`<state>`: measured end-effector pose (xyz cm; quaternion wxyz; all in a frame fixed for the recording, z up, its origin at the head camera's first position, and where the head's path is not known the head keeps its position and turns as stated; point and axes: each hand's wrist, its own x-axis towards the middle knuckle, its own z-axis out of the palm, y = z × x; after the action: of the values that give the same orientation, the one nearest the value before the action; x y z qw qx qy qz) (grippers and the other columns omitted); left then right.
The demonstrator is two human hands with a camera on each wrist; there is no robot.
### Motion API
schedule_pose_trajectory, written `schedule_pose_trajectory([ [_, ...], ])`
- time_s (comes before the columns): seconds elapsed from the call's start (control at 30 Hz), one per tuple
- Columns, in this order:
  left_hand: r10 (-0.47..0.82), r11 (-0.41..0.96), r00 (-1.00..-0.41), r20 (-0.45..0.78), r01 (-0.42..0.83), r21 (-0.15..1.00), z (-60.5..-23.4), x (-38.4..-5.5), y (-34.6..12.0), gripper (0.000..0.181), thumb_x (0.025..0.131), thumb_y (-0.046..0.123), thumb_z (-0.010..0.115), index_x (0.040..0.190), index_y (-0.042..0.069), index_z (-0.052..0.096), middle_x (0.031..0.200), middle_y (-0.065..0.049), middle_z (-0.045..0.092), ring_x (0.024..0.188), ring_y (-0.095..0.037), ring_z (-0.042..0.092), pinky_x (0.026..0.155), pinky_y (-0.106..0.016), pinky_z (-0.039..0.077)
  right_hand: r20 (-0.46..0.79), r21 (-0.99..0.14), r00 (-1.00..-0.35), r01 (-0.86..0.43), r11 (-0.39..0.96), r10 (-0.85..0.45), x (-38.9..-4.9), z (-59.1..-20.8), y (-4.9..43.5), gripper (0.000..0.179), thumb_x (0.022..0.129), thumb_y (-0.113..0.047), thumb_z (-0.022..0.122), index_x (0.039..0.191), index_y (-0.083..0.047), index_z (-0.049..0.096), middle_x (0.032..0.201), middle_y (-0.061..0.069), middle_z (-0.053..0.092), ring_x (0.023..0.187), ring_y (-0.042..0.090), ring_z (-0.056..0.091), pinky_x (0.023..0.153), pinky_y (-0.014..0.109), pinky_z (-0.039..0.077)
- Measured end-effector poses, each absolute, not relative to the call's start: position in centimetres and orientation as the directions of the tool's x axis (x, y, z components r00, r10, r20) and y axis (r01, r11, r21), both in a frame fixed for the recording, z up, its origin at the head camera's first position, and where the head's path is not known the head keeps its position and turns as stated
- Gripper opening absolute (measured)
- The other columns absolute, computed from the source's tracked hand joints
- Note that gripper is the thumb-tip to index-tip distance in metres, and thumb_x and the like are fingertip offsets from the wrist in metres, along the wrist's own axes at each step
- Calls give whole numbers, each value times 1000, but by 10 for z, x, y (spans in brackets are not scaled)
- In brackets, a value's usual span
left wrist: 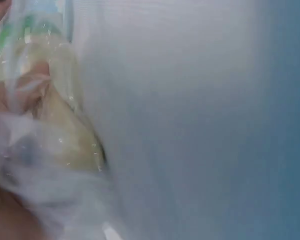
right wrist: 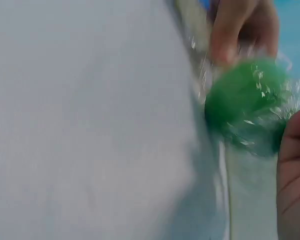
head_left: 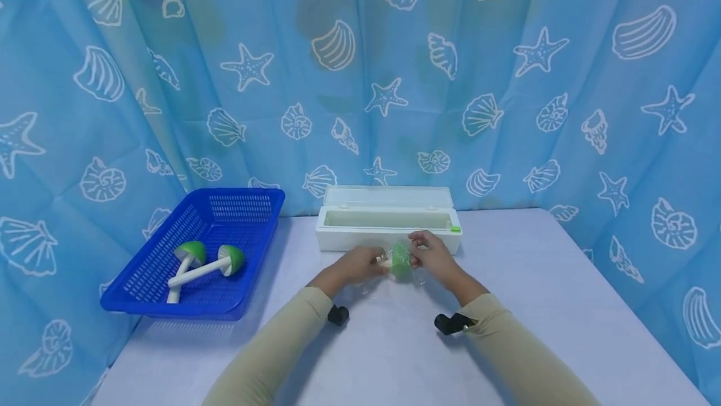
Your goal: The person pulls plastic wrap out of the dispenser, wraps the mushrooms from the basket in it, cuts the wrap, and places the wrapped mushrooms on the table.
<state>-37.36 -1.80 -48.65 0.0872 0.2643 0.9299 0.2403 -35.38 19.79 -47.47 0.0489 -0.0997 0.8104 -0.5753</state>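
In the head view, a toy mushroom (head_left: 401, 261) with a green cap and pale stem sits inside loose, clear cling film (head_left: 419, 276). My left hand (head_left: 360, 263) grips its stem end through the film; the left wrist view shows this blurred. From the other side, my right hand (head_left: 436, 260) pinches the film beside the cap with curled fingers. Behind both hands stands a long white cling film dispenser (head_left: 360, 240), lid raised, a small green piece at its right end. The right wrist view shows the green cap (right wrist: 247, 102) under shiny, wrinkled film.
At the left, a blue plastic basket (head_left: 261, 237) contains two more green-capped toy mushrooms (head_left: 199, 273), lying crossed. A white cloth covers the table (head_left: 563, 306). A blue curtain (head_left: 360, 131) with shells and starfish hangs behind it. Black wrist mounts (head_left: 450, 323) sit under the sleeves.
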Motion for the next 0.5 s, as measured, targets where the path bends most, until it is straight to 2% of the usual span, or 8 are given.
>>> schedule_pose_trajectory([
  [0.03, 544, 737, -838, -43, 453, 502, -485, -372, -20, 28, 93, 35, 66, 113, 15, 65, 93, 4, 64, 83, -14, 59, 75, -32, 49, 52, -933, -975, -125, 338, -215, -354, -477, 201, 24, 100, -9, 55, 120, 3, 58, 99, 10, 56, 78, 17, 55, 70, 33, 50],
  [0.1, 564, 714, -823, -64, 447, 539, -483, -368, -23, 26, 93, 36, 66, 111, 17, 66, 94, 7, 64, 85, -11, 58, 76, -31, 48, 122, -861, -967, -215, 460, -224, -351, -479, 206, 19, 96, -15, 63, 110, -3, 67, 100, 6, 60, 79, 16, 55, 70, 34, 49],
  [0.17, 586, 670, -806, -86, 422, 611, -481, -363, -26, 24, 93, 36, 65, 110, 19, 67, 94, 8, 64, 87, -10, 58, 78, -30, 48, 225, -753, -938, -339, 564, -262, -346, -478, 208, 21, 97, -24, 63, 107, -7, 71, 105, 3, 60, 87, 17, 55, 74, 36, 48],
  [0.2, 600, 646, -795, -94, 411, 644, -478, -361, -27, 23, 94, 36, 64, 108, 19, 67, 94, 8, 64, 87, -9, 58, 78, -30, 48, 289, -702, -915, -402, 589, -280, -343, -476, 207, 23, 98, -26, 60, 108, -9, 71, 111, 2, 59, 95, 18, 55, 79, 38, 48],
  [0.3, 640, 559, -763, -87, 386, 734, -470, -355, -27, 21, 97, 34, 61, 109, 18, 67, 91, 7, 65, 85, -10, 60, 77, -30, 49, 398, -660, -857, -516, 546, -329, -333, -468, 196, 33, 105, -30, 46, 118, -8, 67, 122, 5, 57, 111, 26, 54, 91, 48, 46],
  [0.37, 672, 502, -738, -55, 400, 767, -464, -353, -27, 21, 98, 30, 59, 112, 16, 67, 93, 6, 66, 85, -10, 61, 77, -29, 50, 445, -661, -831, -556, 504, -333, -327, -461, 187, 35, 105, -29, 44, 121, -6, 66, 126, 6, 59, 119, 27, 53, 97, 49, 44],
  [0.43, 693, 456, -721, -21, 415, 787, -459, -352, -26, 23, 98, 27, 59, 117, 15, 66, 95, 6, 67, 85, -10, 62, 77, -28, 51, 473, -661, -827, -562, 498, -305, -324, -456, 179, 32, 103, -30, 51, 117, -7, 69, 120, 4, 65, 116, 25, 58, 95, 47, 46],
  [0.5, 708, 418, -706, 9, 430, 800, -457, -351, -25, 20, 98, 24, 59, 113, 12, 66, 92, 4, 67, 81, -10, 61, 74, -27, 51, 478, -686, -840, -540, 487, -258, -322, -453, 175, 24, 98, -27, 60, 108, -8, 72, 110, 3, 69, 104, 22, 63, 86, 43, 52],
])
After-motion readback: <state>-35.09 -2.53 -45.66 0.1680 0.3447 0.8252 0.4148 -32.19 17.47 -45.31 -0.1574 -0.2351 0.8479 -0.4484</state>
